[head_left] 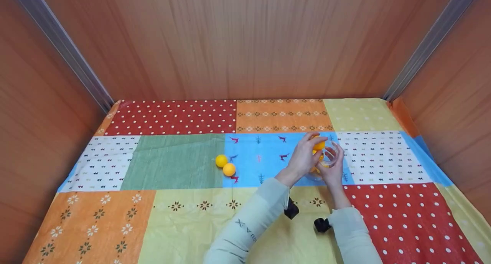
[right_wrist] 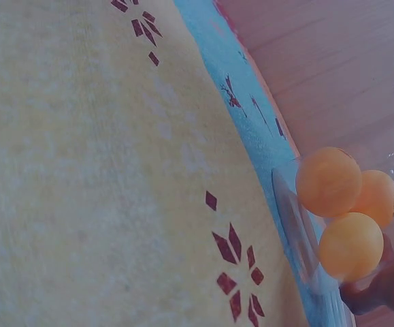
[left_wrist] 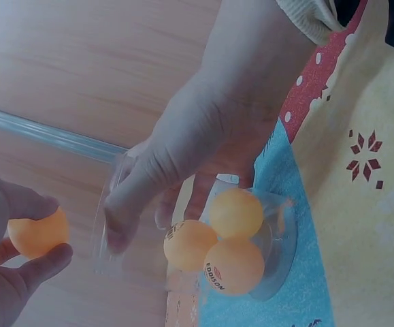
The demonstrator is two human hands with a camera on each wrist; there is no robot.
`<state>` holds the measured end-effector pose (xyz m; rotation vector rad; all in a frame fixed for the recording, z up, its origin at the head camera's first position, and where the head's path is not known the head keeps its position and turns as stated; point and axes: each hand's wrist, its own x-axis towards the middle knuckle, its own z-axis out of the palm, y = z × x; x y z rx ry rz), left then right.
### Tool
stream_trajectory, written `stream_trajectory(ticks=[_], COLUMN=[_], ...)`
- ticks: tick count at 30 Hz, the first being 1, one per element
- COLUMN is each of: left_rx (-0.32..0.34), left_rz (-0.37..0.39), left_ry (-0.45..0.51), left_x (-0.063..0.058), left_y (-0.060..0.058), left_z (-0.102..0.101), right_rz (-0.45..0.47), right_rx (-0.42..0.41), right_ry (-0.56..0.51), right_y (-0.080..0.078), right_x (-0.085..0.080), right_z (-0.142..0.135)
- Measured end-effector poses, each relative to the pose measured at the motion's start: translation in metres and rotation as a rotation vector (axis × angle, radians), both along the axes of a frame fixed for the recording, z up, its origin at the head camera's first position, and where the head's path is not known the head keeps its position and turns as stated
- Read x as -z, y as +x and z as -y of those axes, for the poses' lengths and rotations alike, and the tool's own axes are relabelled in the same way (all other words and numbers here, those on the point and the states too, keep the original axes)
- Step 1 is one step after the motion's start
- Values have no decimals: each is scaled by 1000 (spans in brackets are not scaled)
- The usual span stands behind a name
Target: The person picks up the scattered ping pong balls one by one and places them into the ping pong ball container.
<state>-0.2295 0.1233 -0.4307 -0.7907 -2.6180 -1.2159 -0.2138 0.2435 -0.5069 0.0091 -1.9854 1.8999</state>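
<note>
My left hand (head_left: 301, 158) pinches an orange ping-pong ball (left_wrist: 43, 235) between thumb and fingers. In the left wrist view that ball is just off the mouth of a clear plastic jar (left_wrist: 284, 235). Curled round the jar's upper part is my right hand (head_left: 334, 170), thumb at the near side. Inside, bunched toward the bottom, are three orange balls; one (left_wrist: 234, 266) bears the print "EDDISON". The right wrist view shows those balls through the wall, one (right_wrist: 329, 182) nearest the base. The jar's base is at the blue patch of the cloth.
Two more orange balls, one (head_left: 221, 160) behind the other (head_left: 229, 169), lie side by side left of the hands. A patchwork cloth (head_left: 176, 160) covers the table. Wood-look panels (head_left: 245, 41) rise at the back and both sides.
</note>
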Motion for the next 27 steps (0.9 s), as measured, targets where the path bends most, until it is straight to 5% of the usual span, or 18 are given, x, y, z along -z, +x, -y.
stream_trajectory(ticks=[11, 21, 27], left_rx=[-6, -7, -17], left_rz=[56, 14, -16], left_ry=[-58, -70, -82], left_x=[-4, -5, -9], left_y=[-2, -1, 4], left_z=[-10, -6, 3], right_rz=[63, -59, -23], right_rx=[17, -10, 8], right_ry=[41, 9, 11], right_y=[-8, 0, 3], right_x=[16, 0, -6], right_z=[-8, -1, 3])
